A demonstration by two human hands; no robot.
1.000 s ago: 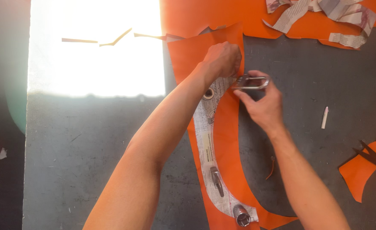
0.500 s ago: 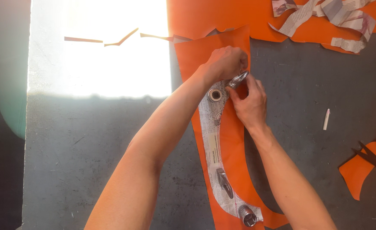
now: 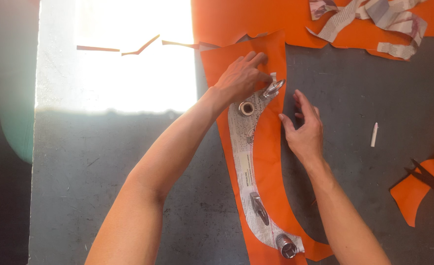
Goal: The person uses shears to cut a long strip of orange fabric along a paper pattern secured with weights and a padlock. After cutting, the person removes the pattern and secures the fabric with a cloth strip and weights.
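The left hand (image 3: pixel 240 78) pressed spread fingers on the orange fabric (image 3: pixel 268 162) beside a metal weight (image 3: pixel 273 88), apparently pinning the newspaper pattern (image 3: pixel 246 167). The right hand (image 3: pixel 304 131) hovered flat, fingers together, near the fabric's right edge, probably needing to smooth it there next.

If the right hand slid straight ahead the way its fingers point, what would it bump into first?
Probably the curved orange sheet: the right hand points up and slightly left, fingertips just beside that sheet's edge. A little farther along lies the small metal clip near the left hand.

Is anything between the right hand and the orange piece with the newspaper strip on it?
Nothing visible: the right hand rests at the edge of the orange piece, beside the newspaper strip.
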